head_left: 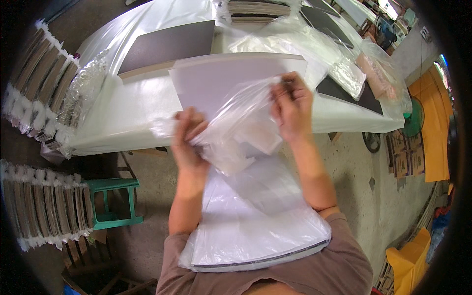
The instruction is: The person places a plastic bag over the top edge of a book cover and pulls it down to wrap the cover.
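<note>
Clear plastic bag (236,130) pinched between left hand (188,140) and right hand (291,105)

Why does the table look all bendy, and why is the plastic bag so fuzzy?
In the head view, the fisheye lens curves the white table edge toward the dark rim. The clear plastic bag looks smeared, and so does the left hand. The right hand looks sharper. Glare whitens the plastic sheeting farther back.

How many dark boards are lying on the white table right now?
3 at least: one dark board at far left, one at far right, one on the near right edge; plastic may hide others.
</note>
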`<state>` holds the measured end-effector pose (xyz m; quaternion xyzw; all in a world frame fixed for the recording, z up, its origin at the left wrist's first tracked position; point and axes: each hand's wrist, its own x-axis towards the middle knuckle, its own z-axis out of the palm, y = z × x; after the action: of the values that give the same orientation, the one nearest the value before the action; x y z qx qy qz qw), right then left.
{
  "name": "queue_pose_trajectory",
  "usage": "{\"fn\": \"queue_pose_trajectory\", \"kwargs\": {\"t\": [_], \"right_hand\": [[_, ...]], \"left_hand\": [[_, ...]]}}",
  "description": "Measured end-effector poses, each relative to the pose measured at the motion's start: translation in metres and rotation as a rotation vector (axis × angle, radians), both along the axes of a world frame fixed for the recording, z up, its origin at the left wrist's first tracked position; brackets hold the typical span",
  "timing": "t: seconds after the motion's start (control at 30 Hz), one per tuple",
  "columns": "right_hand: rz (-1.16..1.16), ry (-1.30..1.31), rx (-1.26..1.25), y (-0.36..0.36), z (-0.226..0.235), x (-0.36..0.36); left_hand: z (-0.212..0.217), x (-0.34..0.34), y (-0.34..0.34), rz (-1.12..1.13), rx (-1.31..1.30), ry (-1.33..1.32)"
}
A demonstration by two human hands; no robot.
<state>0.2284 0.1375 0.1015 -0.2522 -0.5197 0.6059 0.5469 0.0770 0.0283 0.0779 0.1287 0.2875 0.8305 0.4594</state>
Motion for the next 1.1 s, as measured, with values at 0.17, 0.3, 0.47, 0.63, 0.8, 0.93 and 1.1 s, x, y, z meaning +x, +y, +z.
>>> {"fn": "queue_pose_trajectory", "kwargs": {"t": [0.17,0.3,0.47,0.63,0.8,0.93,1.1], "right_hand": [[-0.109,-0.198,0.049,0.026,0.01,0.062],[-0.013,-0.329,0.349,0.027,0.018,0.064],[0.227,-0.357,0.447,0.007,0.034,0.032],[0.308,-0.389,0.507,-0.021,0.05,0.001],[-0.051,-0.828,0.854,-0.021,0.039,0.005],[-0.24,-0.715,0.975,-0.015,0.024,-0.004],[-0.361,-0.708,1.065,-0.011,0.026,-0.007]], "left_hand": [[-0.018,-0.115,-0.043,0.693,-0.701,0.663],[-0.013,-0.171,-0.095,0.865,-1.274,1.558],[0.058,-0.047,-0.011,0.248,-0.229,1.153],[0.065,-0.007,0.011,-0.181,-0.025,1.12],[0.05,-0.002,0.021,-0.132,0.087,0.832],[0.041,0.003,0.023,-0.205,0.012,0.609],[0.044,0.013,0.023,-0.11,0.006,0.362]]}}
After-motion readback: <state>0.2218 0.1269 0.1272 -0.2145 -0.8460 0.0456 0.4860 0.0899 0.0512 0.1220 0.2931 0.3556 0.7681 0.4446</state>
